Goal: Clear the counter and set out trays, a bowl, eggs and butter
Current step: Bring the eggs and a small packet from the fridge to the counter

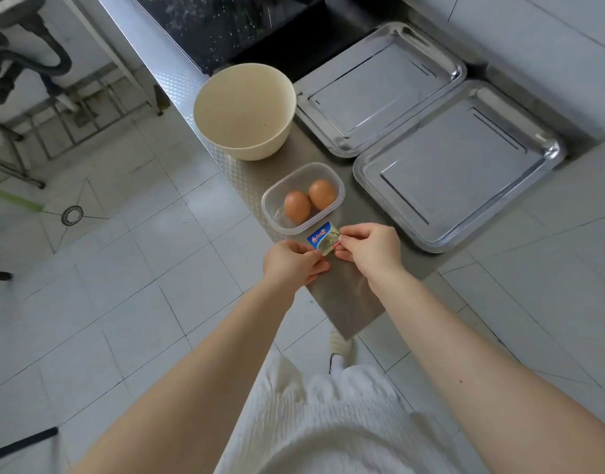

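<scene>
Butter packet (pixel 323 238), pinched by both hands, slants toward the far right.

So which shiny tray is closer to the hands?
The lower-right tray, the one beside the egg container. The other tray lies farther back, next to the cream bowl.

steel counter (pixel 342 295), bowl (pixel 244 111), trays (pixel 379 94) (two), tub (pixel 302 198)

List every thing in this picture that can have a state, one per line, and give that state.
Bowl: upright, empty.
Far tray: flat, empty.
Near tray: flat, empty.
Tub: lidless, holds two eggs.
Butter: wrapped, pinched by both hands.
Left hand: pinching the butter.
Right hand: pinching the butter.
</scene>
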